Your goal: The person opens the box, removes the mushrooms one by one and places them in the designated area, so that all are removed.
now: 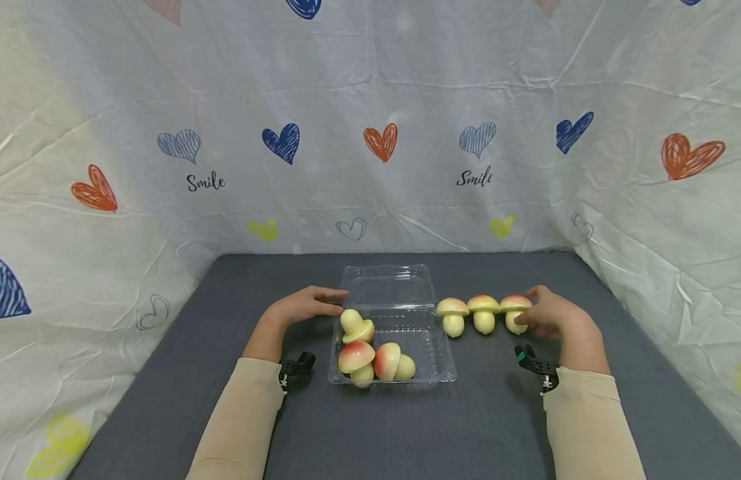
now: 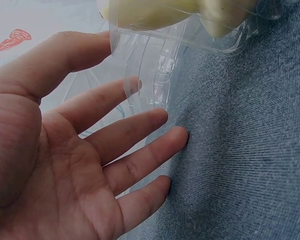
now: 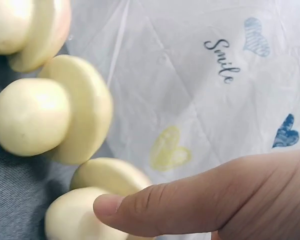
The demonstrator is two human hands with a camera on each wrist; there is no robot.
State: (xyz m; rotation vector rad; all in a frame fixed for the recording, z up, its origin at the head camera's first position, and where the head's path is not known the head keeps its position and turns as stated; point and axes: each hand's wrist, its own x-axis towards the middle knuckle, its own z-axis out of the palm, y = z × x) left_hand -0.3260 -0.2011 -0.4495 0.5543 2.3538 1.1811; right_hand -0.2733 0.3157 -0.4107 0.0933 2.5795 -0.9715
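My left hand (image 1: pixel 301 305) is at the left edge of a clear plastic clamshell box (image 1: pixel 433 347), its thumb and a fingertip right at the rim. The left wrist view shows that hand's fingers (image 2: pixel 135 160) spread and fairly straight. Inside the box, towards its left and front, lie three mushroom-shaped pieces (image 1: pixel 355 357) with pale stems and red-yellow caps. My right hand (image 1: pixel 553 317) pinches the rightmost mushroom (image 1: pixel 515 304) of a row of three, its thumb (image 3: pixel 155 207) across the stem; the other fingers are hidden in the right wrist view.
Left of the pinched piece stand a middle mushroom (image 1: pixel 483 313) and another mushroom (image 1: pixel 452 317), close beside the box. The box's lid (image 1: pixel 387 287) lies folded back. Under everything is a dark grey cloth-covered table (image 1: pixel 406 433), with a white heart-printed sheet (image 1: pixel 370 87) behind it.
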